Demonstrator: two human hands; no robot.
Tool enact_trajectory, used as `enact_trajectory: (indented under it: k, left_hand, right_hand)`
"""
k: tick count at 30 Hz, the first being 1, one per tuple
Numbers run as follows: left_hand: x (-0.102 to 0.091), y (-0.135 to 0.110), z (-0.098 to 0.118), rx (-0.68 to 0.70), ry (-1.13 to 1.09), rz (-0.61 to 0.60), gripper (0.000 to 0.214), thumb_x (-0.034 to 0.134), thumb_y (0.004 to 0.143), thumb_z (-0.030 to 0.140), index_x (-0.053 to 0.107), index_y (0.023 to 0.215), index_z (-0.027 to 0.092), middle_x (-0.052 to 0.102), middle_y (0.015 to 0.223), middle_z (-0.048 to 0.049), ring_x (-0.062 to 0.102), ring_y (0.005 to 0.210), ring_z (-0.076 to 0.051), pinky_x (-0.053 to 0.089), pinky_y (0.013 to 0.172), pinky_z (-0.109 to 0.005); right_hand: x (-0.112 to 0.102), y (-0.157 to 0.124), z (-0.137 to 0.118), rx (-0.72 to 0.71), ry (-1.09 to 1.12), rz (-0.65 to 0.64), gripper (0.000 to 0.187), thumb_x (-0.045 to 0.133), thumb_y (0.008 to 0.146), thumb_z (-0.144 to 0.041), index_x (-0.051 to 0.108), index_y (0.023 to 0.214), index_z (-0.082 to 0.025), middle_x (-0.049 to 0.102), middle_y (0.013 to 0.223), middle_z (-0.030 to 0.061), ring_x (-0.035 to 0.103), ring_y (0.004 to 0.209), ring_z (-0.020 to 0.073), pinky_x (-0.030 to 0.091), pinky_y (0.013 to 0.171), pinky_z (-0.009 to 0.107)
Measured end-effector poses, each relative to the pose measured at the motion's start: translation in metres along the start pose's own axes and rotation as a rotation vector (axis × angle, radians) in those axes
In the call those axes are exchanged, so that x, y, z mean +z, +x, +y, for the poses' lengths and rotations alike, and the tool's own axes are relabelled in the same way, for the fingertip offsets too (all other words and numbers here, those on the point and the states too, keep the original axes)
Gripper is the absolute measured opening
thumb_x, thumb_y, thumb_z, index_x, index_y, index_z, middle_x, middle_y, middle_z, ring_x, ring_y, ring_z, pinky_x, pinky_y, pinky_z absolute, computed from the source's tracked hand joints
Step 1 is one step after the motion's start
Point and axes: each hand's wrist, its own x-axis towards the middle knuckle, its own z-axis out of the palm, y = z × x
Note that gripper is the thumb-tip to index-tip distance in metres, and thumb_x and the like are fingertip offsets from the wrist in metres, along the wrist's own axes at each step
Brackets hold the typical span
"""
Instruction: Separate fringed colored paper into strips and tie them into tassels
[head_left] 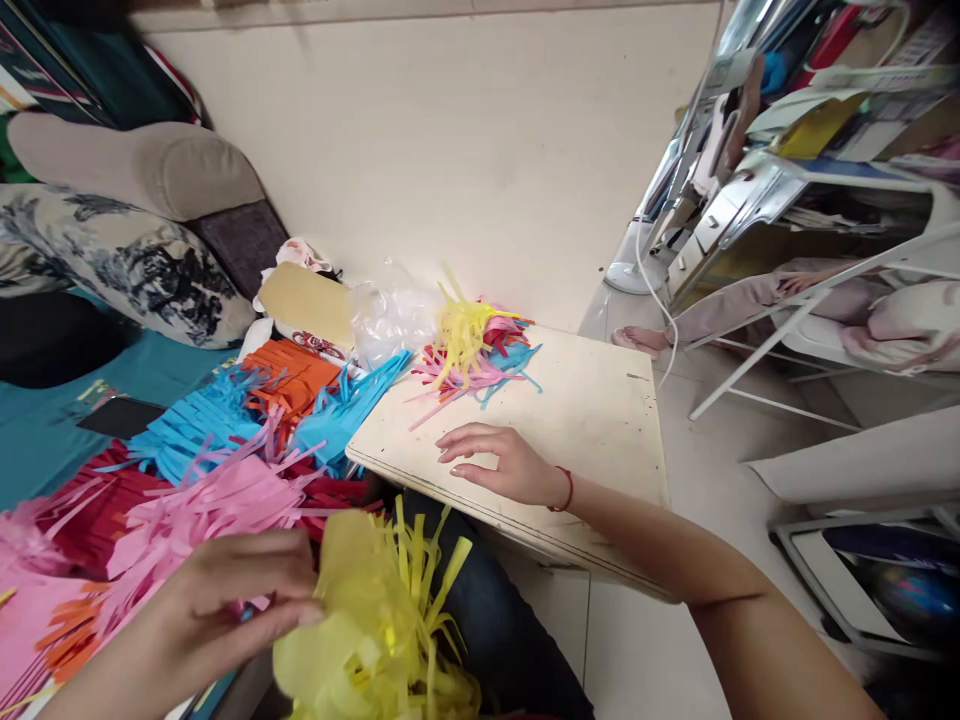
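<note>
My left hand pinches the edge of a yellow fringed tissue paper, which hangs over my lap with its cut strips pointing up and right. My right hand hovers at the near side of a pale wooden table, fingers apart and holding nothing; a red string bracelet circles its wrist. Beyond it on the table lies a bundle of fringed paper tassels in yellow, pink, red and blue. To the left are piled pink fringed paper, blue fringed paper and orange fringed paper.
A clear plastic bag and a tan box-like item sit behind the piles. A dark phone-like slab lies on the teal cover. At right are a white folding chair, a seated person's leg and a hanging white cable.
</note>
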Motion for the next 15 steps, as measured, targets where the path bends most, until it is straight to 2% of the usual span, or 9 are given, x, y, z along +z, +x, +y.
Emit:
enact_trajectory:
  k: [1, 3, 6, 8, 11, 13, 15]
  left_hand:
    - [-0.008, 0.014, 0.005, 0.066, -0.028, 0.002, 0.023, 0.056, 0.084, 0.035, 0.066, 0.064, 0.027, 0.062, 0.060, -0.0028, 0.057, 0.056, -0.017, 0.047, 0.053, -0.026]
    - [-0.014, 0.039, 0.015, 0.186, -0.045, 0.099, 0.021, 0.055, 0.085, 0.028, 0.067, 0.068, 0.026, 0.066, 0.066, -0.0040, 0.060, 0.063, -0.018, 0.050, 0.056, -0.027]
    - [-0.006, 0.065, 0.026, 0.290, -0.040, 0.255, 0.018, 0.056, 0.085, 0.022, 0.064, 0.069, 0.022, 0.064, 0.065, -0.0033, 0.059, 0.061, -0.015, 0.048, 0.055, -0.025]
    - [0.002, 0.078, 0.027, 0.302, -0.052, 0.262, 0.019, 0.057, 0.085, 0.022, 0.061, 0.067, 0.020, 0.060, 0.062, -0.0019, 0.055, 0.057, -0.013, 0.045, 0.053, -0.025]
    - [0.012, 0.099, 0.015, 0.243, -0.203, 0.254, 0.024, 0.053, 0.089, 0.034, 0.062, 0.072, 0.021, 0.062, 0.070, -0.0043, 0.059, 0.064, -0.015, 0.048, 0.058, -0.026]
    - [0.019, 0.119, 0.002, 0.209, -0.393, 0.241, 0.032, 0.048, 0.090, 0.049, 0.066, 0.094, 0.023, 0.067, 0.093, -0.0097, 0.064, 0.084, -0.020, 0.053, 0.069, -0.030]
    - [0.029, 0.140, -0.010, 0.185, -0.562, 0.135, 0.057, 0.046, 0.084, 0.065, 0.060, 0.120, 0.024, 0.065, 0.113, -0.0144, 0.063, 0.102, -0.025, 0.055, 0.079, -0.037]
  right_hand:
    - [-0.001, 0.002, -0.003, 0.033, 0.069, 0.009, 0.018, 0.061, 0.087, -0.031, 0.070, 0.097, -0.019, 0.068, 0.111, 0.0109, 0.063, 0.105, 0.0182, 0.050, 0.093, 0.034]
    - [-0.001, 0.004, -0.010, 0.116, 0.220, 0.006, 0.026, 0.061, 0.086, -0.037, 0.069, 0.103, -0.019, 0.067, 0.114, 0.0106, 0.062, 0.108, 0.0182, 0.051, 0.090, 0.032]
    - [0.002, 0.009, -0.020, 0.279, 0.469, -0.028, 0.044, 0.065, 0.080, -0.050, 0.067, 0.109, -0.017, 0.067, 0.113, 0.0102, 0.063, 0.104, 0.0181, 0.050, 0.089, 0.030]
    - [0.003, 0.011, -0.023, 0.399, 0.601, -0.027, 0.049, 0.070, 0.072, -0.053, 0.068, 0.101, -0.013, 0.069, 0.100, 0.0083, 0.065, 0.090, 0.0172, 0.052, 0.082, 0.029]
    - [-0.003, 0.015, -0.023, 0.508, 0.697, 0.039, 0.042, 0.076, 0.067, -0.048, 0.068, 0.087, -0.012, 0.069, 0.081, 0.0042, 0.063, 0.072, 0.0140, 0.052, 0.071, 0.026]
    - [-0.011, 0.017, -0.018, 0.515, 0.725, 0.060, 0.041, 0.075, 0.068, -0.049, 0.067, 0.086, -0.013, 0.069, 0.078, 0.0042, 0.063, 0.068, 0.0135, 0.052, 0.068, 0.026]
    - [-0.021, 0.018, -0.011, 0.483, 0.678, 0.052, 0.044, 0.068, 0.073, -0.055, 0.066, 0.087, -0.014, 0.069, 0.078, 0.0057, 0.064, 0.066, 0.0143, 0.053, 0.065, 0.026]
